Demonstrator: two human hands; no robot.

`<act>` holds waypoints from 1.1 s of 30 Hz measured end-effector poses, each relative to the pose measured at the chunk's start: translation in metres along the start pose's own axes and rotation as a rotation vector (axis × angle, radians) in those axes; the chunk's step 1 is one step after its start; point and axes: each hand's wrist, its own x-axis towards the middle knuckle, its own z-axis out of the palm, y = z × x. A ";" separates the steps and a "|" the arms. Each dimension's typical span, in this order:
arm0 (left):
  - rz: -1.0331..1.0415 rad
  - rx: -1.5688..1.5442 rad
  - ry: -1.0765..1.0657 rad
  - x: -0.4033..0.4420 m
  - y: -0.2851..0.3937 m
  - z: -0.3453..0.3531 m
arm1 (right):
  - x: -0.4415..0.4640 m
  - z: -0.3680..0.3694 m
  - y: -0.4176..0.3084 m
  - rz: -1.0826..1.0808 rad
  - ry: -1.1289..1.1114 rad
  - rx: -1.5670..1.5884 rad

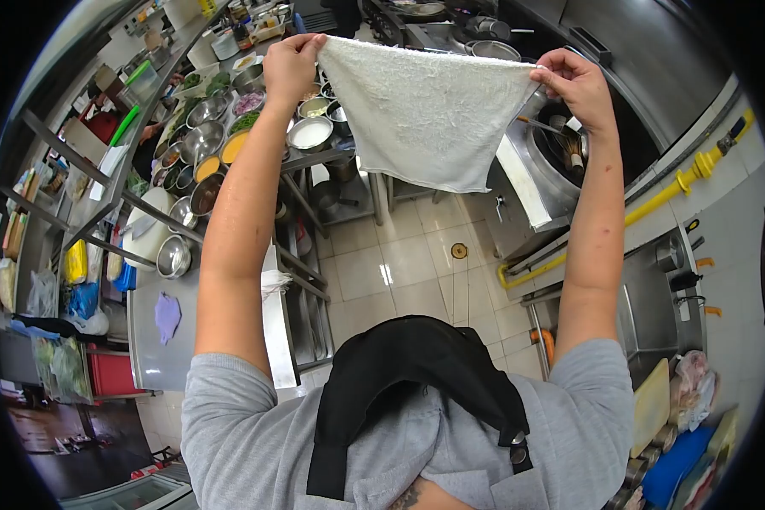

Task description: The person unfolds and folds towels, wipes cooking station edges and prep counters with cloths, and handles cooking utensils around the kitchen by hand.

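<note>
A white terry cloth (pixel 429 115) hangs spread out in the air, its upper edge stretched between two corners. My left hand (pixel 291 68) pinches the upper left corner with closed fingers. At the upper right corner, my right hand (pixel 574 85) grips the cloth between thumb and fingers. The lower part of the cloth hangs free above the tiled floor, between the counter with bowls and the cooking range. Both arms are stretched forward.
On the left, a steel counter (pixel 157 361) holds metal bowls, a white tub (pixel 310 133) and a purple cloth (pixel 167 317). A wok range (pixel 535 174), a yellow pipe (pixel 693 174) and a sink (pixel 646 314) line the right side. A drain (pixel 459 251) sits in the floor.
</note>
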 end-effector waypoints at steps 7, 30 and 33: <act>-0.192 -0.631 -0.270 0.006 -0.004 -0.002 | -0.006 -0.016 -0.011 0.046 -0.179 -0.174; -0.265 -0.888 -0.287 -0.001 0.002 -0.023 | -0.009 0.013 0.056 0.245 -0.033 0.587; -0.265 -0.897 -0.298 0.000 -0.004 -0.025 | -0.007 0.016 0.051 0.283 -0.067 0.572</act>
